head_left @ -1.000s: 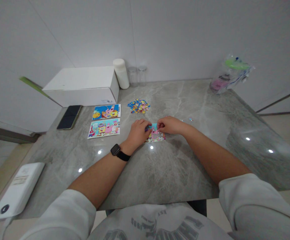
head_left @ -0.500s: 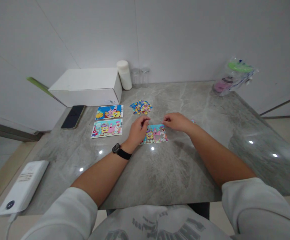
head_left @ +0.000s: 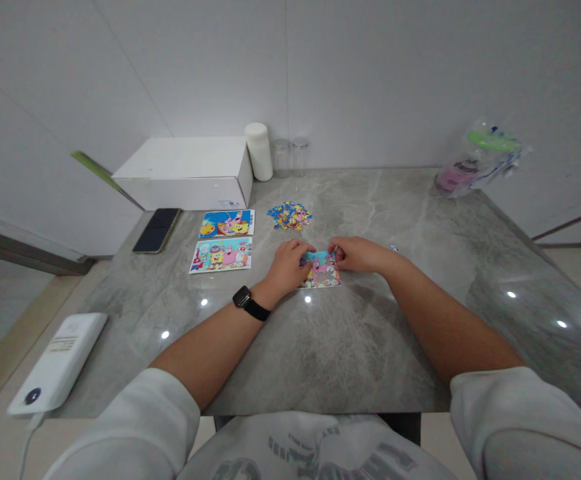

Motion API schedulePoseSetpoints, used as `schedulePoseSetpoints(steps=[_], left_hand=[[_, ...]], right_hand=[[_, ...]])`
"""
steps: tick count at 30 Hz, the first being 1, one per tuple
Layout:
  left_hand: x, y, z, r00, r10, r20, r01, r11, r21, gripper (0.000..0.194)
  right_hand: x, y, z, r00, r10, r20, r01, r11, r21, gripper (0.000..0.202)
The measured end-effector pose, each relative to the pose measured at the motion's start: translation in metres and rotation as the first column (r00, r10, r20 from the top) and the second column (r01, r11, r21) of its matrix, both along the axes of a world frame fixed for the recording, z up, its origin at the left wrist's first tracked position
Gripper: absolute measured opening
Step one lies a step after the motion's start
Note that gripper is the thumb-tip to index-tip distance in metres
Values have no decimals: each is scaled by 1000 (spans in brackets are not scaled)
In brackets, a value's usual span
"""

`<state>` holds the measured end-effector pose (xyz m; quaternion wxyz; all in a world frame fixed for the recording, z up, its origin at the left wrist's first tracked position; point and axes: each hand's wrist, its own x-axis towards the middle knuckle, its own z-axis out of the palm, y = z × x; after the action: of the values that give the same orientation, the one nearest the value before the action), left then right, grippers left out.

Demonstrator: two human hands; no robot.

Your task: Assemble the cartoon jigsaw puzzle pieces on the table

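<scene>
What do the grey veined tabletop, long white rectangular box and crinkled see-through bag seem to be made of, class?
Tabletop: polished stone or a stone-look slab; it is veined and mirrors bright lights.
Box: probably matte cardboard, from its straight folded edges.
Bag: likely thin, glossy plastic film; coloured contents show through its wrinkles.

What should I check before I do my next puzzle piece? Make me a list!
1. Left hand on the puzzle: ok, at its left side.
2. Piece in the right hand: cannot tell, fingers hide it.
3. Nearer picture card face up: ok.
4. Puzzle full: not ok, a grey gap shows.
5. Piece pile uncovered: ok.
6. Loose piece in the pile: not ok, it's off to the right.
</scene>
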<state>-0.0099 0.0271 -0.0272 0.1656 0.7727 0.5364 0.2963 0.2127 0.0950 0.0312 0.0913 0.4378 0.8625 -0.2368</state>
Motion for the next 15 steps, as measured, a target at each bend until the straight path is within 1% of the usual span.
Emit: schedulePoseSetpoints(steps=[5,10,13,15], left_hand=[[0,1,-5,999,-28,29,28,999,-15,26],[-1,3,-9,998,-43,52,43,999,-5,25],[-1,3,-7,996,-57,66,58,998,-7,25],[-1,3,-1,995,-54,88,55,999,-5,24]], right_hand=[[-3,-2,-1,1000,-18,2,18,1000,21,40],[-3,-2,-2,999,-33,-12,34,999,16,41],[-2,0,-5,999,-30,-11,30,999,25,42],[-1,1,-7,1000,-24,-20,24,999,36,40]])
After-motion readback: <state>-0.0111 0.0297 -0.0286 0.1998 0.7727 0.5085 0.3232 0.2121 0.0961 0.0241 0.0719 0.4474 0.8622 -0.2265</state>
